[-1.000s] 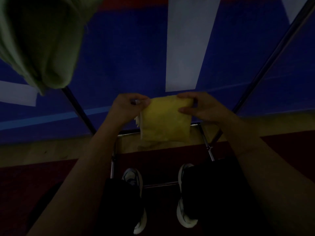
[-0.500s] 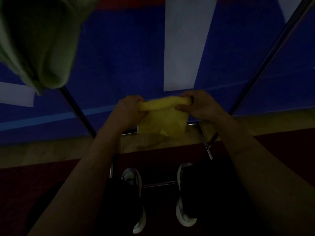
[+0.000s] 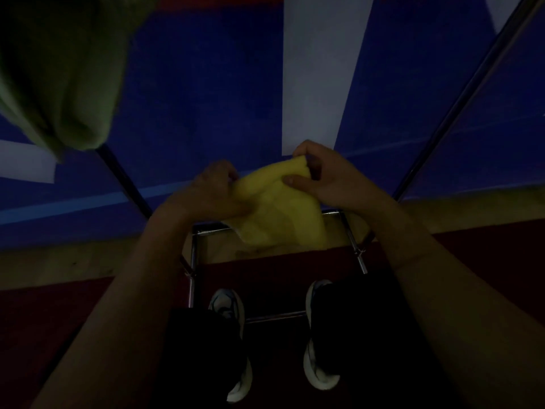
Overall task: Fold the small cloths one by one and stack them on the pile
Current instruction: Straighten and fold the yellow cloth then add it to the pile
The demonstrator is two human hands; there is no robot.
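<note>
- A small yellow cloth (image 3: 280, 211) hangs in the air at the middle of the frame, its top edge rolled over.
- The left hand (image 3: 212, 190) grips its upper left corner with curled fingers.
- The right hand (image 3: 327, 175) pinches the upper right corner.
- Below are a metal frame (image 3: 194, 261) and two white shoes (image 3: 227, 305).
- A green cloth (image 3: 59, 72) fills the upper left.

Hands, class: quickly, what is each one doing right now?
Left hand: grips the yellow cloth at its top edge.
Right hand: pinches the same cloth.

Head view, steeply downward, close.
</note>
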